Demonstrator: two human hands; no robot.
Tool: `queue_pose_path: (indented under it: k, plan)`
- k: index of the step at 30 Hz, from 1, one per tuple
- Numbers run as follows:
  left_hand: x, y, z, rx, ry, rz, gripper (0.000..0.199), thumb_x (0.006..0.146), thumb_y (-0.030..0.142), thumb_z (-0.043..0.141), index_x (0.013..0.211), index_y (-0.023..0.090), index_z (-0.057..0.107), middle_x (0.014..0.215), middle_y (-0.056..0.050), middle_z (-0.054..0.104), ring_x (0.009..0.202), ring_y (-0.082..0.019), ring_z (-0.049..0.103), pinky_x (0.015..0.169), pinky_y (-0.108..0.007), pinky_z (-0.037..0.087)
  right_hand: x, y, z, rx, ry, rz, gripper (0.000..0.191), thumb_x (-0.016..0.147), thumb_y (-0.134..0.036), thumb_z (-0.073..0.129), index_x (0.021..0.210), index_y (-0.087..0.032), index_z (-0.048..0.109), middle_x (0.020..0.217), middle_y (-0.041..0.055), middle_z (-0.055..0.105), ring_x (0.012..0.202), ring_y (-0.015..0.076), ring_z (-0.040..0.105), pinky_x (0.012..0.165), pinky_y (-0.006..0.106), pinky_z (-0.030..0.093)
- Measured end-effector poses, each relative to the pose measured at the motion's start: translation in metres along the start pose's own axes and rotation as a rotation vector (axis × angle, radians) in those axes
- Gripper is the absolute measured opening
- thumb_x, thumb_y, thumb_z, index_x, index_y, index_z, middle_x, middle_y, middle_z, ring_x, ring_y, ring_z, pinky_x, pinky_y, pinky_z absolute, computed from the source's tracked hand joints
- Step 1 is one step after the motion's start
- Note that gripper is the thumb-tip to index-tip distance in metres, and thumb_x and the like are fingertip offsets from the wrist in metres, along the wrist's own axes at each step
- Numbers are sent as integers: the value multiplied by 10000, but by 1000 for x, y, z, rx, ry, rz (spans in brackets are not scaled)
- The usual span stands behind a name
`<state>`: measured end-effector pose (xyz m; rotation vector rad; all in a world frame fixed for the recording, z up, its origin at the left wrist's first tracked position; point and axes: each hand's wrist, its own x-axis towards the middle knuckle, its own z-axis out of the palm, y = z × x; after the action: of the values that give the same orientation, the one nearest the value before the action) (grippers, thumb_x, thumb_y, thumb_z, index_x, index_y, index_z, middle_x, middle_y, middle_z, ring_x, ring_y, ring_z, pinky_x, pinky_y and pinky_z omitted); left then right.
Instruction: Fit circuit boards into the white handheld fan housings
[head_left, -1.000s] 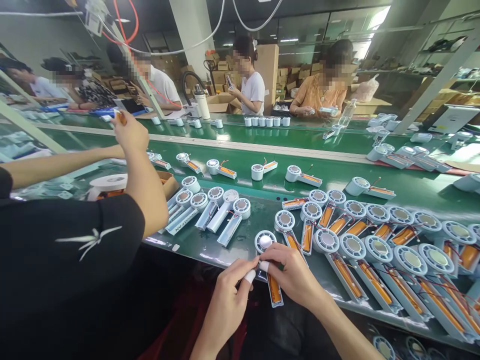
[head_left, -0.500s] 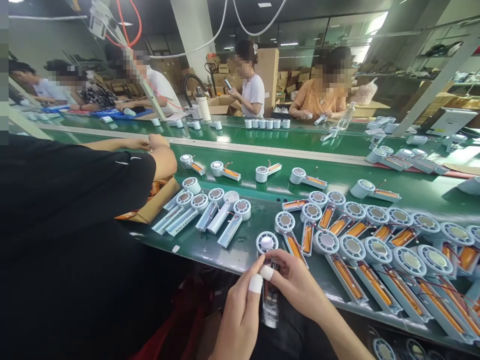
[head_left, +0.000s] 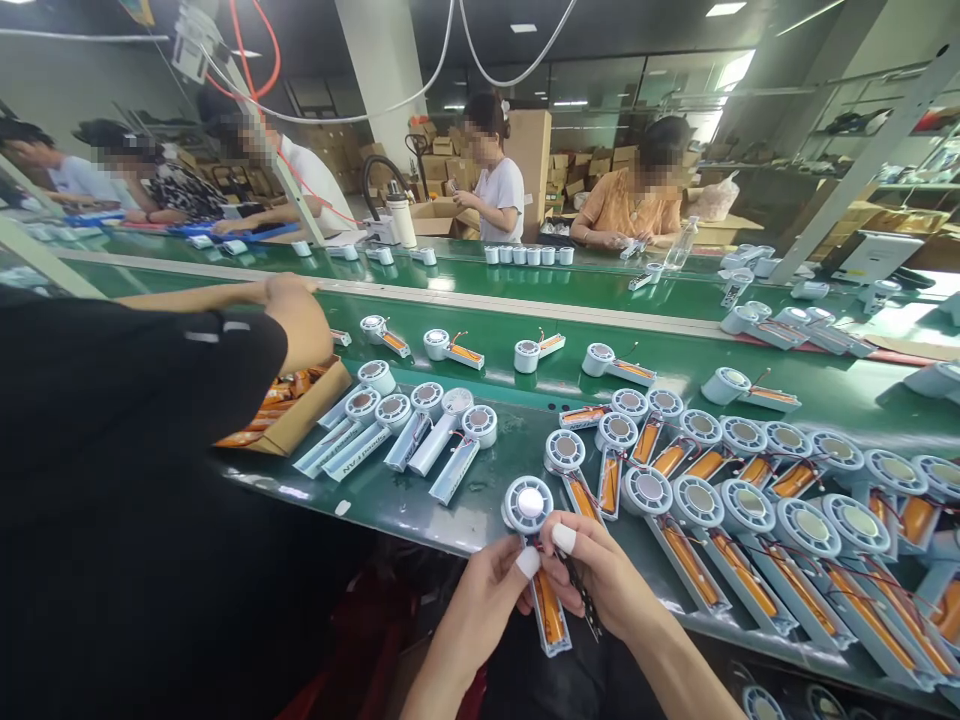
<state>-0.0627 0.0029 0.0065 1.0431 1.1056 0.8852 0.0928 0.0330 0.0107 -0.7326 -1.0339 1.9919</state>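
A pale blue handheld fan stands out in front of me, its round head over the table edge. Its handle lies open and shows an orange battery. My left hand is closed around the fan's neck from the left, with white tape on the thumb. My right hand, its thumb taped too, pinches a narrow black circuit board that slants down beside the handle. Fingertips of both hands meet just below the fan head, hiding any wires there.
Several open fans with orange batteries crowd the table to the right. More fans lie at left, by a cardboard box of orange batteries. A co-worker's black sleeve reaches across the left. Spaced fans line the green belt.
The circuit board has come away from over the handle to its right side, in my right hand, uncovering the orange battery. My left hand has shifted up onto the fan's neck.
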Motion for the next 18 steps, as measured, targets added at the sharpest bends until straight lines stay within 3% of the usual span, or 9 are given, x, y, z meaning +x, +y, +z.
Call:
queue_pose_path:
  k: [3,7,12,15,18]
  plan:
    - [-1,3,2,-90,-8,12,446,860,529,682,1075,139,714,972,-112,763,909,-249,720,790,-325,563,-4,-1,-6,21,-64,-13,368,862,-525,677,823,-181,551,563,-77,465,376,45,341,379,181,265]
    - [-4,1,6,-4,223,6,407,887,497,632,1146,189,689,1247,-126,707,1241,-315,621,1077,-438,473,-10,-6,-14,-54,-12,-79,313,839,-437,754,891,-185,576,672,-52,530,474,56,425,457,183,363]
    - [-4,-5,9,160,353,-30,500,918,523,489,1265,189,624,1430,-153,594,1378,-338,512,1131,-483,423,-13,-11,-13,-289,127,-124,316,861,-402,736,1071,-225,578,929,25,611,817,154,591,667,248,502]
    - [0,-10,9,161,406,-73,537,917,549,470,1296,192,600,1465,-147,568,1430,-331,453,1124,-461,439,-11,-12,-8,-532,234,-171,297,922,-329,642,1188,-243,541,1021,40,627,960,187,610,860,315,498]
    - [5,-13,9,133,448,-37,529,919,568,496,1308,222,597,1437,-125,598,1423,-330,462,1066,-430,502,-9,-13,-5,-763,338,-212,210,955,-312,565,1152,-246,531,1027,46,653,949,200,621,829,315,492]
